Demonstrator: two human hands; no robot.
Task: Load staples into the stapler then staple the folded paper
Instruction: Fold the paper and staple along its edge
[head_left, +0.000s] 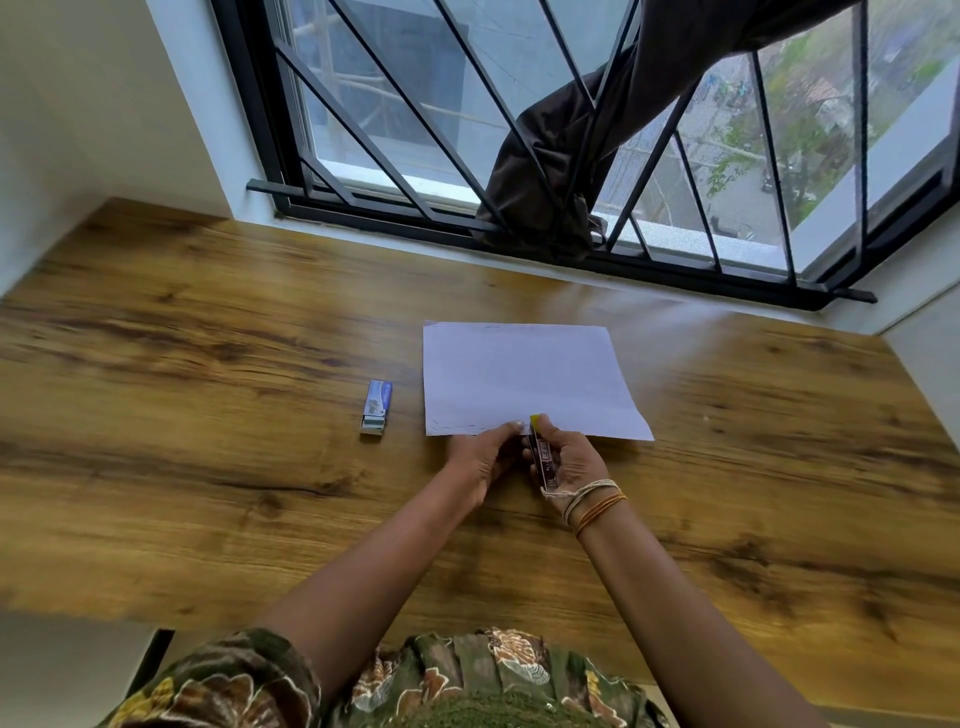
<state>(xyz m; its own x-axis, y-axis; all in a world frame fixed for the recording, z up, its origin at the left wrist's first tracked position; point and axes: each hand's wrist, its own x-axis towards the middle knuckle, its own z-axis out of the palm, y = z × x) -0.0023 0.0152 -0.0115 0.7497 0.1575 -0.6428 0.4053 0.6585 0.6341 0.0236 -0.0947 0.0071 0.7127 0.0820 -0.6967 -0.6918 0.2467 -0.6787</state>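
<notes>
A folded white paper (524, 379) lies flat on the wooden table (208, 467). At its near edge my right hand (569, 457) grips a small stapler (543, 457) with a yellow tip, the tip over the paper's edge. My left hand (480, 457) sits just left of the stapler, its fingertips pressing on the paper's near edge. A small blue staple box (376, 406) lies partly slid open on the table, left of the paper and apart from both hands.
A barred window (519, 130) runs along the far side of the table, with a dark cloth (561, 156) hanging through the bars. White walls close in at the left and right. Bare wood lies to the left and right of the paper.
</notes>
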